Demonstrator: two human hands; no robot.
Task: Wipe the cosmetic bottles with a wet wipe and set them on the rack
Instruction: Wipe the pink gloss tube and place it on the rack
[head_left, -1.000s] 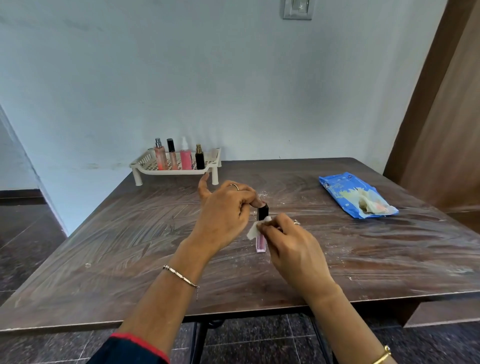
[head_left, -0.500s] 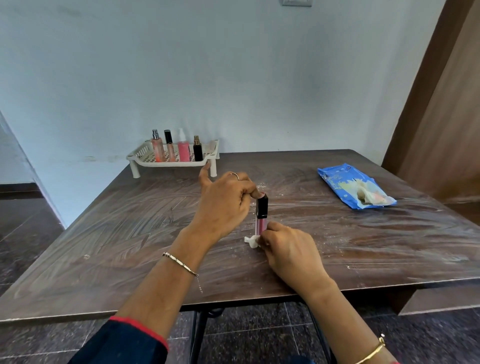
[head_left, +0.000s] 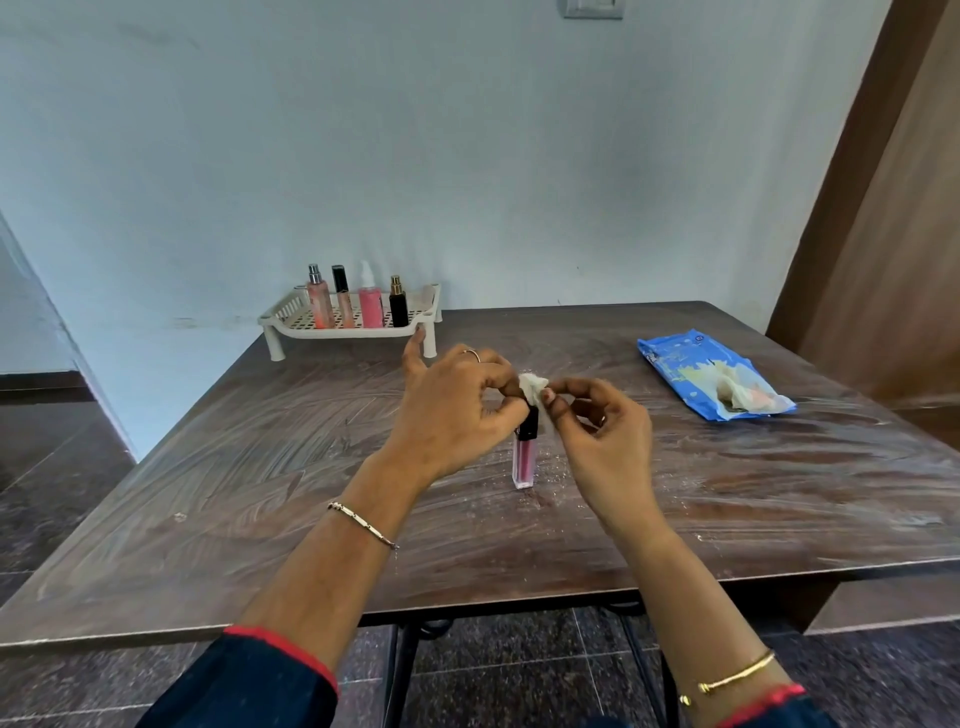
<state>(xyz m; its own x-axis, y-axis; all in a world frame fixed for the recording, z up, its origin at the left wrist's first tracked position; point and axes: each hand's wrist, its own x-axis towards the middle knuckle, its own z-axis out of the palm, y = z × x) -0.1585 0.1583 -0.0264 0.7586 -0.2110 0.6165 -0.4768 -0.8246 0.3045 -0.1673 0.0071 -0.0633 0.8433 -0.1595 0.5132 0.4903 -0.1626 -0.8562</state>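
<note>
Slim clear tube of pink liquid with a black cap (head_left: 523, 457) stands upright on the dark wood-grain table (head_left: 260, 467), near its middle, base touching the surface. Left hand (head_left: 457, 410) is closed on the black cap, thumb and fingers pinching it from the left side, index finger raised free. Right hand (head_left: 602, 431) pinches a small crumpled white wet wipe (head_left: 532, 387) between thumb and fingertips, pressed at the top of the cap.

Judgement: step in hand is wiping the cap end. To do it well, keep the left pinch low on the cap so the tube stays vertical, wrap the wipe around the cap top and rotate it.

White perforated plastic rack (head_left: 280, 325) sits at the far left edge, well apart, already holding four bottles upright, with bare space at its right end. Blue wipes packet (head_left: 675, 364) lies to the right.
</note>
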